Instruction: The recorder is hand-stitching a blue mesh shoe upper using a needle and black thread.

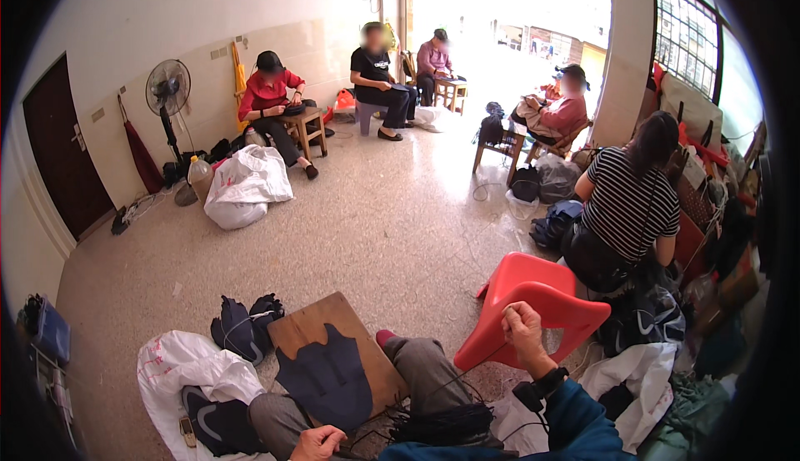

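My right hand (523, 328) is raised in front of the red chair, its fingers closed in a pinch. A thin dark thread runs from it down toward my lap. Low at the bottom edge, my left hand (317, 443) has its fingertips pressed together; what they hold, if anything, cannot be made out. Between the hands, a bundle of dark strands (446, 423) lies across my lap. A navy cut fabric piece (327, 378) with slits rests flat on a wooden board (315, 321) by my knees, nearest my left hand.
A red plastic chair (533, 282) stands ahead of my right hand. White sacks (171, 361) with dark fabric pieces lie at left, beside a tied dark bundle (242, 328). At right, a person in a striped shirt (629, 203) crouches by piled goods. Several people sit farther back.
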